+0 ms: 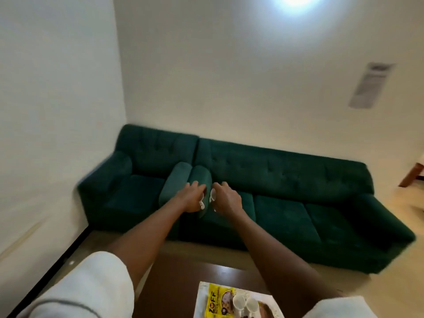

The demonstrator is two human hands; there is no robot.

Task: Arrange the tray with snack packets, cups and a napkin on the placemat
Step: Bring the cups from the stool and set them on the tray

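cups: 4 (238,302) | snack packets: 1 (218,300) | sofas: 2 (286,191)

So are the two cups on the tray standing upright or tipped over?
Upright. The two cups on the tray show their round open rims facing up, side by side, resting over the yellow snack packet.

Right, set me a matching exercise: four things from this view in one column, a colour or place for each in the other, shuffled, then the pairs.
Things:
1. sofa
2. snack packet
3. left hand
4. two cups

Descriptions:
A. yellow, lying flat at the bottom edge of the view
B. dark green, against the white wall
C. white, standing on top of the packets
D. stretched out ahead, holding something small and white

Pairs: 1-B, 2-A, 3-D, 4-C
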